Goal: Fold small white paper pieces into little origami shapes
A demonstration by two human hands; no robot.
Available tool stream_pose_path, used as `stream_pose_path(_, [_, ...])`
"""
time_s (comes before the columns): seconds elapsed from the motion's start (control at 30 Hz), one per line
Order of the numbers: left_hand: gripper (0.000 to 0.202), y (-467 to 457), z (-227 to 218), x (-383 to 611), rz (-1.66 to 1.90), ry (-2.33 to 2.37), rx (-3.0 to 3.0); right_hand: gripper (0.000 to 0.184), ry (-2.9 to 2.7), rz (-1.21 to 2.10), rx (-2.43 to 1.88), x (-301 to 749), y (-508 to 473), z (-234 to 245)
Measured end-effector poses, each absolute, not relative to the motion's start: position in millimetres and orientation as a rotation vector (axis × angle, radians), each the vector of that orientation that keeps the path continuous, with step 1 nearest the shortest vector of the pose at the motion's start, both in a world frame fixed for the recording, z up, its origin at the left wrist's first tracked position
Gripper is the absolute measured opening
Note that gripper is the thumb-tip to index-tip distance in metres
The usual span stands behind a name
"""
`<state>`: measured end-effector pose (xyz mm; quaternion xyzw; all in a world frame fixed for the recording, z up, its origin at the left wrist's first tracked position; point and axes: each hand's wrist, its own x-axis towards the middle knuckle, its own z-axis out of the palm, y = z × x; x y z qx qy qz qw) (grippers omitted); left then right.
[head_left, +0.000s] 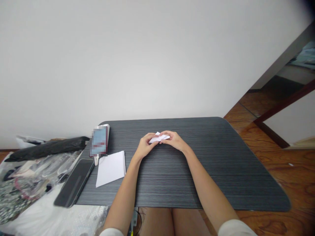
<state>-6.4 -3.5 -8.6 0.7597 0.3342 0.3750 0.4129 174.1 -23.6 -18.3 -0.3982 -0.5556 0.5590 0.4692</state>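
Observation:
A small folded white paper piece [159,137] is held just above the dark striped table [221,164], near the middle of its far half. My left hand [145,146] pinches its left end with curled fingers. My right hand [173,139] closes over its right end, fingers pressed on the paper. Both hands meet at the paper and cover much of it, so its exact shape is unclear.
A stack of white paper sheets [111,168] lies on the table's left side, beside a small box with a blurred front [99,141]. A dark tablet [75,182] overhangs the left edge. Black and clear plastic bags [44,154] pile up on the left. Wooden floor [270,137] lies on the right.

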Motion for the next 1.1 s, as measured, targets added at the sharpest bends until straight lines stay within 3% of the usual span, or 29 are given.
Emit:
stream_pose_path(0.3, [0.031, -4, -7, -9, 0.887, 0.864, 1.768, 0.027, -1.393, 1.39, -1.014, 175, -26, -13])
stream_pose_path(0.63, [0.035, -7, -2, -11, 0.816, 0.909, 1.679, 0.039, -1.459, 1.37, -0.986, 177, -26, -13])
stream_pose_path(1.1, [0.026, -9, -6, -5, 1.014, 0.872, 2.031, 0.044, -1.442, 1.314, -1.024, 172, -27, -9])
